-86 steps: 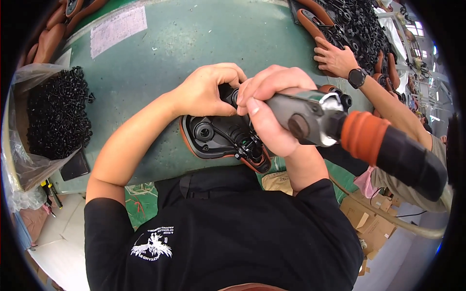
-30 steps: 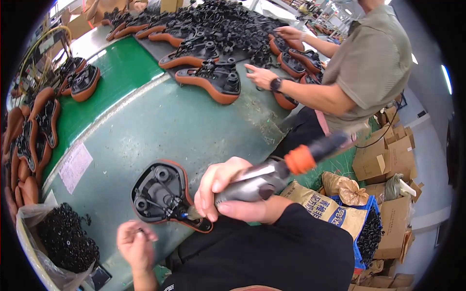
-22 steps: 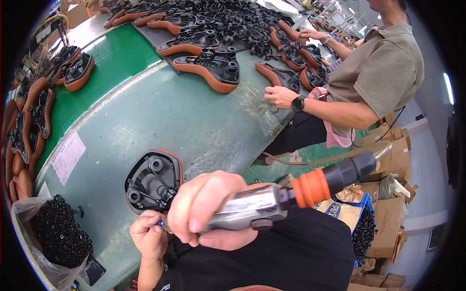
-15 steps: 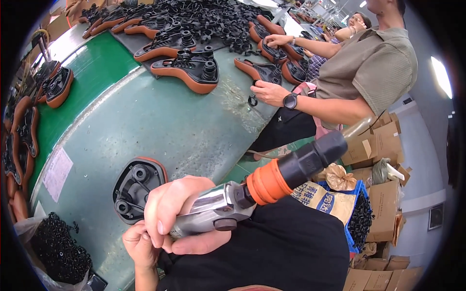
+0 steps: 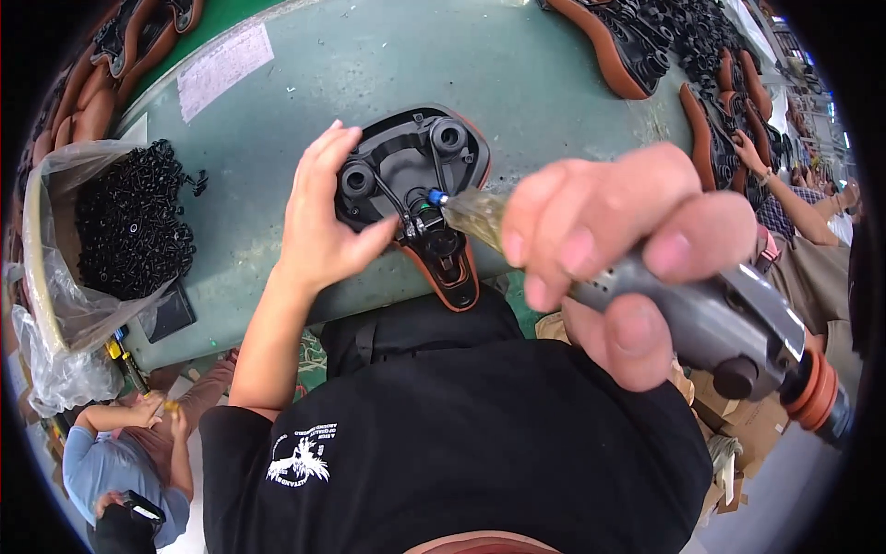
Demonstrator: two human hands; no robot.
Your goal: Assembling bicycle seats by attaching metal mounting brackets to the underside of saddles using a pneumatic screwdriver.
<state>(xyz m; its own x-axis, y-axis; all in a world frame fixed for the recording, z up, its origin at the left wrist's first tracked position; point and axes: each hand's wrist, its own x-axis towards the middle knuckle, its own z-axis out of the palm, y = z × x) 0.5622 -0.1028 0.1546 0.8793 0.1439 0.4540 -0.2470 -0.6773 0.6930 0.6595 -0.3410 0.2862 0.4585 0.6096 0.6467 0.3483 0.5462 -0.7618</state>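
Note:
A bicycle saddle (image 5: 397, 152) lies underside up on the table, its black plastic base showing inside an orange-brown rim. The narrow nose points toward me. My left hand (image 5: 318, 217) grips the saddle's left side, fingers along the outer edge and thumb over the base. In my right hand (image 5: 609, 231) is an air screwdriver (image 5: 692, 319) with a metal body, an orange band and a tape-wrapped front. Its blue tip (image 5: 438, 198) is over the middle of the base, beside a small metal part; whether it touches is hard to tell. Nothing shows of the right palm.
A plastic-lined box (image 5: 55, 249) of small black parts (image 5: 134, 226) stands on the left. Finished-looking saddles (image 5: 614, 55) lie at the back right, others (image 5: 120, 37) at the far left. Paper (image 5: 226, 69) lies on the table (image 5: 369, 55). Co-workers (image 5: 134, 452) are at both sides.
My view has swung left and down. My left hand has left the screwdriver's front end and taken hold of the saddle. The screwdriver's tip has come over the saddle base.

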